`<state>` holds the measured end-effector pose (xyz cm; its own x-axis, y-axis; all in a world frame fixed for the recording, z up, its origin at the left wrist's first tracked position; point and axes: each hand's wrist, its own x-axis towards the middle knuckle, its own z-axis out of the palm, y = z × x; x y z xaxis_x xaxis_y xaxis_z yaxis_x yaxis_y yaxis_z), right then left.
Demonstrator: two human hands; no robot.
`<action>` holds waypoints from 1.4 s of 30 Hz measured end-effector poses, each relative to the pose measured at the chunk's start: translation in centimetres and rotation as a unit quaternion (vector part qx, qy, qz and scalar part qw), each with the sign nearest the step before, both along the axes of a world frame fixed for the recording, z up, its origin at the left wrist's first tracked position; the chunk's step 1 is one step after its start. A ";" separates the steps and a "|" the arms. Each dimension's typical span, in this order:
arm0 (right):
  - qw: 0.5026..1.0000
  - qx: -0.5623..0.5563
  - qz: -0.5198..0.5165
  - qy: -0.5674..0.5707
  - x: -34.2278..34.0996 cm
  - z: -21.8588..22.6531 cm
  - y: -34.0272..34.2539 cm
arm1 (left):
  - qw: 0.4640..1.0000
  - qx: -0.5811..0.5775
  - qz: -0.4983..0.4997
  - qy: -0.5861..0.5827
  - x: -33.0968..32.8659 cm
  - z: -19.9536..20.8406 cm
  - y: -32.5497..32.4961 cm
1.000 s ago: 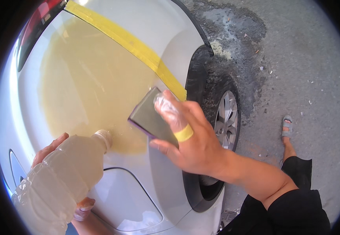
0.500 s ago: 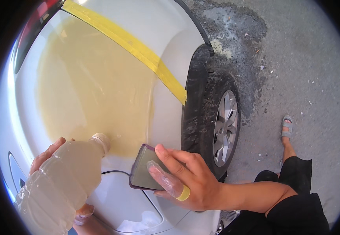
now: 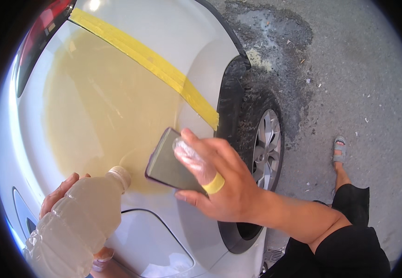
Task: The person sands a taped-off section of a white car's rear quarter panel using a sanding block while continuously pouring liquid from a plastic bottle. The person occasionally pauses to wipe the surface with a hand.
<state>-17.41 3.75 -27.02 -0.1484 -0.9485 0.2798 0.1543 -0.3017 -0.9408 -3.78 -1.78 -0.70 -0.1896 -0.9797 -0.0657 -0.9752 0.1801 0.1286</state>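
My left hand (image 3: 61, 193) is closed around a large clear plastic bottle (image 3: 82, 217) of cloudy liquid. The bottle lies tilted, its capped neck toward the car's white body panel. In my right hand (image 3: 231, 185) is a flat grey-green sanding block (image 3: 167, 162) with a dark purple edge, held against the panel. Clear film covers one finger of that hand, with a yellow band at its base. Beneath and beyond the block spreads a broad beige patch (image 3: 103, 102), wet-looking, on the panel. What lies under the block is hidden.
Yellow masking tape (image 3: 150, 60) runs diagonally along the patch's far side. A fuel flap (image 3: 150, 241) sits nearer me, a red tail lamp (image 3: 38, 28) at far left. The wheel (image 3: 266, 143) and wet pavement (image 3: 279, 32) lie right, with my sandaled foot (image 3: 339, 150).
My right hand and the sanding block have moved away from me, up the panel onto the beige patch's near-right edge. The bottle has shifted only slightly.
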 end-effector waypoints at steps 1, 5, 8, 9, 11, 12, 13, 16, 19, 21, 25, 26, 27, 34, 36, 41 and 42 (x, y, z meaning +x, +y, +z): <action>1.000 0.020 -0.014 0.003 0.1 -1.3 -2.4 | 1.000 0.000 -0.001 0.002 0.1 0.0 0.2; 0.999 -0.013 -0.043 0.006 0.1 -2.8 -4.2 | 0.999 -0.024 -0.001 0.023 -1.5 -1.1 0.5; 1.000 -0.019 0.017 -0.015 0.0 0.2 0.9 | 1.000 -0.014 -0.009 0.014 -1.1 -0.5 -0.1; 0.999 -0.018 0.029 -0.022 -0.2 0.8 1.3 | 0.999 -0.019 -0.019 0.020 -0.6 -0.5 -0.1; 0.999 0.009 0.014 -0.035 -0.9 -0.8 -1.3 | 0.996 -0.053 -0.046 0.048 -0.2 -1.3 -0.2; 1.000 -0.003 0.000 -0.010 -0.7 -2.3 -3.8 | 0.993 -0.081 -0.057 0.064 -0.1 -1.7 -0.1; 1.000 -0.012 -0.017 0.018 -1.0 -3.3 -5.7 | 0.994 -0.076 -0.052 0.063 -0.3 -1.7 0.0; 1.000 -0.016 -0.001 -0.013 -0.8 -3.3 -4.7 | 0.997 -0.046 -0.040 0.048 0.2 -1.3 -0.2; 0.999 -0.037 -0.007 0.002 -0.8 -2.9 -2.5 | 0.999 -0.005 -0.041 0.016 0.8 -0.4 -0.4; 0.999 -0.031 -0.015 0.011 -1.4 -4.1 -4.4 | 0.999 -0.013 -0.036 0.014 0.8 -0.4 -0.5; 0.999 -0.040 -0.024 -0.003 -1.5 -4.8 -6.6 | 0.999 -0.011 -0.030 0.029 1.2 -1.0 -0.6; 0.999 -0.046 -0.010 -0.010 -1.1 -3.7 -4.8 | 1.000 -0.010 -0.007 -0.005 0.5 0.7 0.3; 0.999 -0.047 -0.001 -0.001 -0.8 -2.9 -2.9 | 1.000 -0.009 0.003 -0.013 0.2 0.9 0.5; 0.999 -0.037 0.000 0.013 -1.4 -5.0 -5.8 | 1.000 -0.009 -0.002 0.024 1.4 0.1 0.5; 0.998 -0.060 0.001 0.006 -1.2 -4.8 -4.2 | 0.998 -0.009 -0.056 0.036 1.0 -0.3 0.1; 0.998 -0.068 0.001 0.001 -1.7 -5.4 -8.2 | 0.998 -0.052 -0.022 0.014 -0.4 -1.1 0.5; 0.997 -0.072 -0.001 0.006 -1.8 -5.3 -9.0 | 0.998 -0.063 -0.002 0.024 -0.6 -1.3 0.7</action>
<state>-19.21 -5.29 -32.36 -0.1461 -0.8980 0.4149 0.1417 -0.4341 -0.8897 -4.36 -1.05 -2.01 -0.1931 -0.9789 0.0663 -0.9677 0.2012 0.1517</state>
